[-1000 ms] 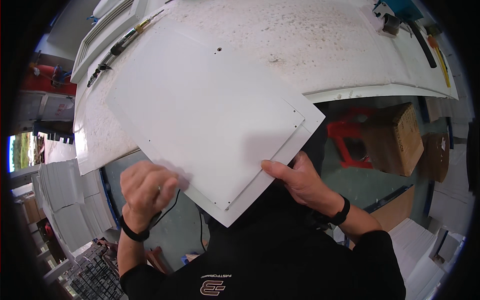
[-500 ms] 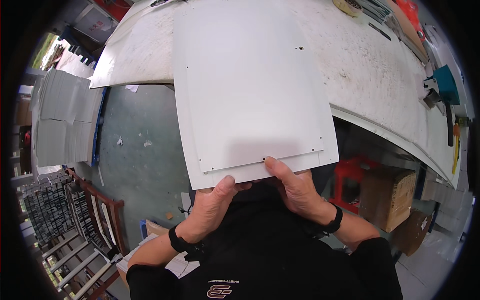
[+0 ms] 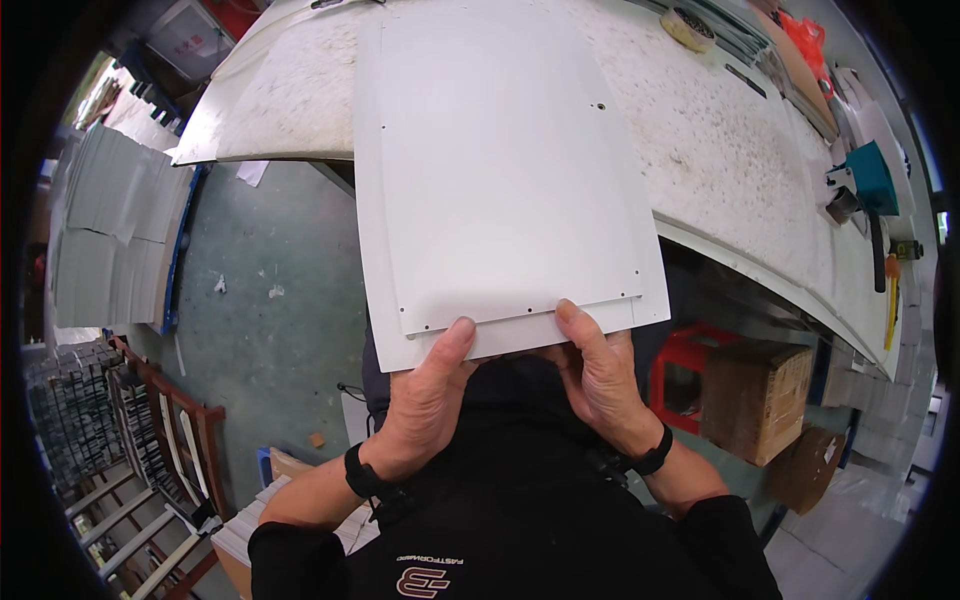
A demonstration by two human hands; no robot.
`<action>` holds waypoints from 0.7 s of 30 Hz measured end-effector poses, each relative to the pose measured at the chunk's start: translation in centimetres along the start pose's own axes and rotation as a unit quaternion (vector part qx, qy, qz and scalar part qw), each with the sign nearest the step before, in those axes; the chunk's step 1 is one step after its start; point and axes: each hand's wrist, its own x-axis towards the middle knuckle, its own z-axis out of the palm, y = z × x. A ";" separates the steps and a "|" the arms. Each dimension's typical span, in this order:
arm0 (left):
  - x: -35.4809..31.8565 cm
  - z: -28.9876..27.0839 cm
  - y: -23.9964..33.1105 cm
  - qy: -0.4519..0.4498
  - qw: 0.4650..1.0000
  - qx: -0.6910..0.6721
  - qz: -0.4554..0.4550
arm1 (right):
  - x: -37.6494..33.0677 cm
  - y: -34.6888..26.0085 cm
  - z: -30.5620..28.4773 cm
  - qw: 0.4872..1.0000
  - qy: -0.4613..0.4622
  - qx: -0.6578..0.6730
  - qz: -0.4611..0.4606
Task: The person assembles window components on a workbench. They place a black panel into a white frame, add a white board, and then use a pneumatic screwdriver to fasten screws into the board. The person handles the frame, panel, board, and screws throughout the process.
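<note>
A large white flat panel (image 3: pixel 490 190) with small holes along its near and side edges lies across the table edge toward me. Beneath it a second white sheet (image 3: pixel 400 352) sticks out along the near edge, slightly askew to it. My left hand (image 3: pixel 422 400) grips this near edge, its thumb on top by the upper panel's border and its fingers hidden underneath. Further right, my right hand (image 3: pixel 605 385) holds the same edge, with the thumb tip over the upper panel's border beside a hole. Both wrists wear black bands.
The white worktable (image 3: pixel 730 170) carries a round tub (image 3: pixel 688 28) and a teal tool (image 3: pixel 868 178). A red stool (image 3: pixel 680 375) and cardboard boxes (image 3: pixel 757 400) stand below at right. To the left are a stack of white sheets (image 3: pixel 115 230) and a brown metal rack (image 3: pixel 175 420).
My left thumb has moved up to the upper panel's border. The right thumb has shifted right, off the middle hole. The panels keep nearly the same place in view.
</note>
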 end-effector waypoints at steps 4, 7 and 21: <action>0.0 0.2 0.1 0.004 1.000 -0.004 0.016 | 0.0 0.1 0.5 1.000 0.014 -0.009 -0.010; 0.1 0.3 0.1 0.002 1.000 -0.003 0.030 | 0.1 0.5 0.4 0.999 0.033 0.000 -0.019; 0.0 -0.2 -0.5 0.041 0.998 -0.004 0.037 | -0.1 -0.1 0.1 1.000 0.008 0.008 -0.027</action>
